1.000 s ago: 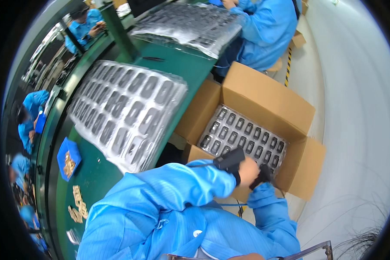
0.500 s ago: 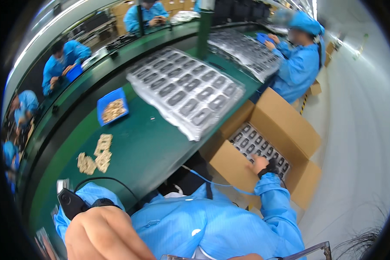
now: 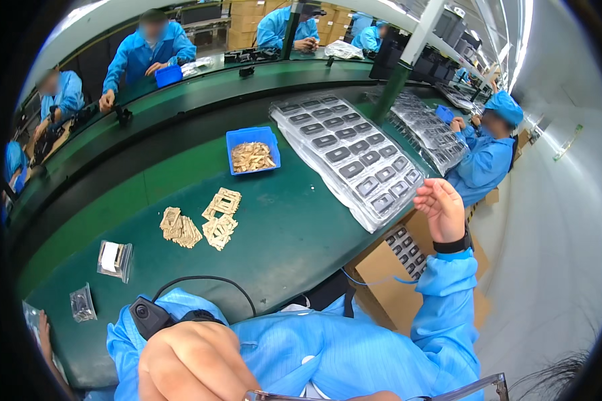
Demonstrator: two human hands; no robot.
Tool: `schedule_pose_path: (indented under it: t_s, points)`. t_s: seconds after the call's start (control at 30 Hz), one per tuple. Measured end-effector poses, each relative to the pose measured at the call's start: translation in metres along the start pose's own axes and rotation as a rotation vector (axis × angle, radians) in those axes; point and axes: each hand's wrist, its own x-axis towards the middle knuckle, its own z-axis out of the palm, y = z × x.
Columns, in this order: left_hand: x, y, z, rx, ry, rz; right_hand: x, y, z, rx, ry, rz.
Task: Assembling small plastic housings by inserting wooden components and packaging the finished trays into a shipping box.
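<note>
My right hand (image 3: 441,208) is raised by the near right corner of a clear plastic tray (image 3: 328,157), above an open carton. Its fingers are loosely bent with the tips slightly apart, and no object shows in them. Rows of dark rectangular parts fill the tray's pockets. My left hand (image 3: 190,361) looms large at the bottom left, its fingers hidden. A black camera (image 3: 150,315) is strapped near that wrist. Inside the cardboard carton (image 3: 388,284) lies another filled tray (image 3: 408,252).
A blue bin (image 3: 253,150) of small tan pieces stands on the green table (image 3: 274,220). Tan frame-shaped pieces (image 3: 221,217) lie nearer, with small clear bags (image 3: 115,259) to the left. Co-workers (image 3: 485,150) in blue sit along the line. A green post (image 3: 389,93) rises behind.
My right hand has come up out of the carton to the tray's corner on the table. The head view has turned, so the bench appears shifted rightward. My left hand remains low.
</note>
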Motion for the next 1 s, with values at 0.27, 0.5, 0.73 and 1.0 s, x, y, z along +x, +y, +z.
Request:
schedule_pose_path:
  t_s: [0.27, 0.5, 0.73, 1.0]
  points:
    - [-0.023, -0.003, -0.021, -0.067, 0.011, 0.202, 0.098, -0.008, 0.014, -0.576, -0.085, 0.019]
    - [-0.027, -0.002, -0.014, 0.535, 0.107, 0.256, 0.232, 0.005, -0.042, -0.675, 0.047, 0.154]
    - [-0.053, 0.008, -0.09, 0.699, -0.455, -0.1, 0.404, -0.007, -0.087, -1.611, 0.173, -0.238]
    - [-0.147, -0.032, -0.123, 1.385, 0.082, -0.632, 0.457, 0.201, 0.025, -1.768, -0.305, -0.464]
